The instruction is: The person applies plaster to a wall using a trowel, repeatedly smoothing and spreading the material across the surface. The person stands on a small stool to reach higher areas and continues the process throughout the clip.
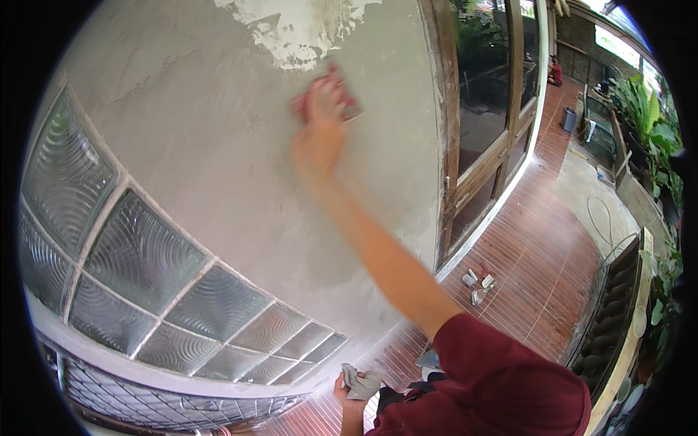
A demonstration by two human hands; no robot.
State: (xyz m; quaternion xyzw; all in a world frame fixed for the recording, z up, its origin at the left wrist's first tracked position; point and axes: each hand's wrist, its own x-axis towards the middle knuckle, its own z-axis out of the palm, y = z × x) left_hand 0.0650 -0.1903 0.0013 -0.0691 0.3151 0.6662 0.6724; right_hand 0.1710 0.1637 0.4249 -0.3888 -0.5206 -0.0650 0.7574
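My right arm stretches up across a grey plastered wall (218,138). At its end, my right hand (323,120) presses a red cloth (349,105) against the surface, just below a rough white patch (298,36). Motion blurs both the hand and the cloth, so the cloth's exact form is hard to make out. Low in the picture, close to my body, my left hand (342,390) is closed around a folded grey cloth (362,383). The left fingers are partly hidden behind that cloth.
Glass blocks (145,247) line the wall's lower left. On the right stands a wooden-framed glass door (483,152). Several small items (478,283) lie on the red tiled floor (531,254). A balustrade (611,312) and plants run along the far right; a distant person (555,71) is at the back.
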